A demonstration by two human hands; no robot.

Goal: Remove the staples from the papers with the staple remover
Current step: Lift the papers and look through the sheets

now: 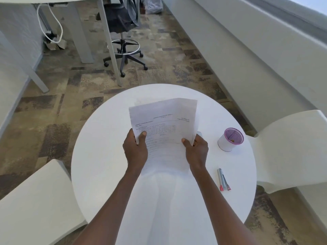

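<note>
My left hand [135, 147] grips the left edge of the papers [163, 131], thumb pressed across the printed face and the other fingers curled behind the sheets. My right hand [196, 149] does the same on the right edge, thumb on top, fingers hidden behind. Both are clamped on the stack and carry nothing else. I hold it up off the surface [106, 156], tilted toward me with the header at the far end, most likely so I can read the top sheet and look for where the staple sits; from here I cannot make one out, the corners being too pale and small to tell.

The staple remover [223, 180] lies flat on the surface to my right, near the front edge and well apart from the papers, untouched, its red-tipped ends pointing toward me. I judge it lies there to be within easy reach of my right hand once I set the sheets down.

Further back on the right stands a white cup [230, 140] with a purple rim, tilted in this view, near the papers but not touching them. White chairs [290, 147] flank the round surface on both sides.
</note>
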